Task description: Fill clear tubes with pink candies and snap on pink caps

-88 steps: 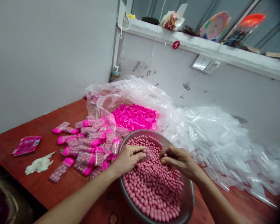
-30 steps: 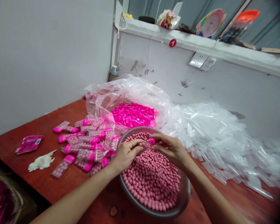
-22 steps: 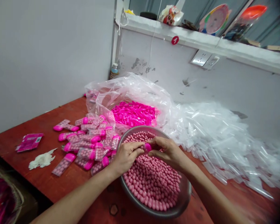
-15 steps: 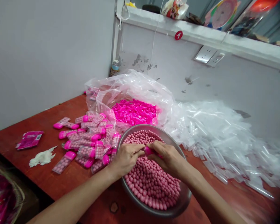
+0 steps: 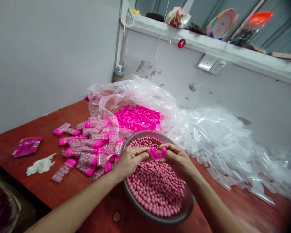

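My left hand (image 5: 132, 161) is closed, fingers and thumb pinched on a small container whose body is mostly hidden. Its bright pink flip cap (image 5: 154, 152) sticks out toward my right hand (image 5: 179, 158). The cap's lid (image 5: 163, 152) stands swung up, pinched between the fingers and thumb of my right hand. Both hands hover over a grey bowl (image 5: 191, 202) holding many round pink beads (image 5: 155, 194). To the left lies a heap of clear bead-filled containers (image 5: 87, 159) with pink caps.
Behind the bowl, loose pink caps (image 5: 138, 118) lie in a clear plastic bag (image 5: 145, 87). Clear empty tubes (image 5: 223, 152) are piled at the right. A pink packet (image 5: 27, 146) and white scrap (image 5: 41, 165) lie on the red table (image 5: 70, 191) at the left.
The pink cap, closed between my hands before, now shows its lid swung open. My right hand has turned and its fingers have risen a little. The camera view has shifted slightly.
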A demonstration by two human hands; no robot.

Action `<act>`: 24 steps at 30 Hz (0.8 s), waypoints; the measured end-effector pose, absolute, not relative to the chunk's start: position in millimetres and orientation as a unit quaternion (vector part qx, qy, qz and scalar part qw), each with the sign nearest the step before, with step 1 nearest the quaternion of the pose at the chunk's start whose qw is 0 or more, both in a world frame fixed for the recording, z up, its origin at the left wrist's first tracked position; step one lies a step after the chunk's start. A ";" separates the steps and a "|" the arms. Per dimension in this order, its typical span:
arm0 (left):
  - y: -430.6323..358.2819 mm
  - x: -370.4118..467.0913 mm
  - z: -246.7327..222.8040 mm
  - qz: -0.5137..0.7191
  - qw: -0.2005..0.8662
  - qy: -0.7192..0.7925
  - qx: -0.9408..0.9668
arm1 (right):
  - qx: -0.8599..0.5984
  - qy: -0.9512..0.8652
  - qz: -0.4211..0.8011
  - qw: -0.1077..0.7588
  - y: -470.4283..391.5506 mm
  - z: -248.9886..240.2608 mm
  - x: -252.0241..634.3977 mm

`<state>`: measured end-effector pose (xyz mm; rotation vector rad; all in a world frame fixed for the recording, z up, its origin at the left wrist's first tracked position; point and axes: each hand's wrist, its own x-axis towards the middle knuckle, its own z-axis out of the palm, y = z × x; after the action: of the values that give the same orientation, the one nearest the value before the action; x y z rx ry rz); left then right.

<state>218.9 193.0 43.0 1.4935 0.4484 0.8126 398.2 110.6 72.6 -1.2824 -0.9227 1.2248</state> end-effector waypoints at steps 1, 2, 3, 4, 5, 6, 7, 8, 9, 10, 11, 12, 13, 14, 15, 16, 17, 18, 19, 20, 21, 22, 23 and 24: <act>192.1 218.4 43.7 0.357 0.628 0.194 0.663 | -0.539 -0.389 0.534 0.523 112.6 74.5 396.4; 191.2 218.0 44.3 0.358 0.621 0.193 0.670 | -0.536 -0.389 0.553 0.506 114.6 76.8 394.1; 190.5 217.8 44.6 0.359 0.615 0.191 0.676 | -0.532 -0.386 0.571 0.491 116.4 79.3 391.6; 189.9 217.7 44.7 0.360 0.610 0.189 0.680 | -0.526 -0.382 0.588 0.481 118.0 81.7 389.1; 189.4 217.5 44.7 0.361 0.605 0.188 0.684 | -0.521 -0.374 0.604 0.474 119.3 83.6 387.0; 189.1 217.3 44.6 0.362 0.600 0.187 0.688 | -0.515 -0.364 0.618 0.469 120.4 84.8 385.2; 189.0 217.0 44.4 0.364 0.593 0.188 0.693 | -0.510 -0.351 0.631 0.467 121.5 85.5 383.9; 189.1 216.6 44.2 0.363 0.586 0.190 0.699 | -0.506 -0.338 0.642 0.467 122.6 85.4 383.0; 189.5 216.1 44.0 0.362 0.578 0.192 0.706 | -0.503 -0.325 0.650 0.468 123.9 84.9 382.2; 190.1 215.5 43.9 0.360 0.569 0.194 0.713 | -0.503 -0.313 0.653 0.472 125.2 83.9 381.6; 190.8 215.0 43.7 0.357 0.561 0.197 0.720 | -0.505 -0.305 0.651 0.478 126.5 82.9 380.7; 191.6 214.6 43.5 0.352 0.556 0.199 0.727 | -0.509 -0.300 0.646 0.484 127.6 81.9 379.5; 192.4 214.5 43.3 0.347 0.553 0.202 0.730 | -0.513 -0.298 0.639 0.490 128.4 81.2 377.9; 192.8 214.7 43.0 0.344 0.551 0.206 0.732 | -0.518 -0.300 0.631 0.494 128.7 80.9 375.7; 193.1 215.3 42.6 0.343 0.549 0.212 0.732 | -0.522 -0.304 0.621 0.499 128.5 80.9 373.1; 193.1 216.3 42.2 0.342 0.547 0.220 0.732 | -0.523 -0.311 0.612 0.505 127.9 81.3 370.2; 193.0 217.4 41.9 0.343 0.543 0.232 0.730 | -0.521 -0.321 0.603 0.512 127.1 81.7 367.6; 193.1 218.4 41.7 0.346 0.539 0.246 0.727 | -0.518 -0.336 0.593 0.518 126.1 82.1 365.8; 193.7 218.9 41.9 0.349 0.534 0.264 0.723 | -0.514 -0.354 0.580 0.523 125.1 82.2 365.6; 195.2 218.6 42.5 0.351 0.531 0.284 0.717 | -0.512 -0.376 0.563 0.528 123.9 81.9 367.7; 197.7 217.1 43.7 0.355 0.528 0.307 0.707 | -0.515 -0.399 0.538 0.534 122.1 81.1 372.8; 201.5 214.1 45.6 0.363 0.523 0.333 0.695 | -0.531 -0.419 0.502 0.539 119.4 79.5 381.5; 206.7 209.3 47.9 0.373 0.513 0.363 0.683 | -0.572 -0.433 0.448 0.533 115.5 77.3 393.9; 213.4 203.1 50.4 0.389 0.490 0.398 0.670 | -0.631 -0.436 0.381 0.517 110.5 74.3 410.0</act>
<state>203.1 213.4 50.4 1.6278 0.9673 0.9451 410.0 110.5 74.3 -1.5142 -1.0463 0.9155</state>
